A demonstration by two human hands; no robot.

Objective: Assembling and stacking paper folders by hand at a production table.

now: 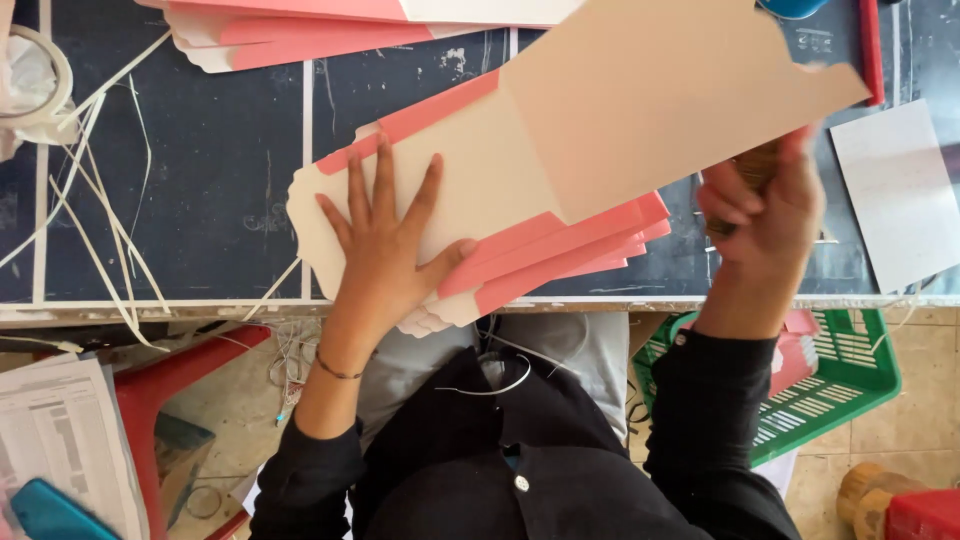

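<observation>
My left hand (385, 240) lies flat, fingers spread, on a cream and pink die-cut cardboard blank (560, 140) on top of a stack of similar blanks (560, 262) at the table's near edge. The top blank's big cream flap is lifted toward the upper right. My right hand (765, 215) is closed around a brownish object (757, 168) just right of the stack; it is blurred and I cannot tell what it is.
Another pile of pink and cream blanks (300, 30) lies at the far edge of the dark table (200, 180). White strips (100, 200) trail at left, near a tape roll (40, 75). A grey sheet (900, 190) lies at right. Below are a green basket (850, 375) and a red stool (165, 385).
</observation>
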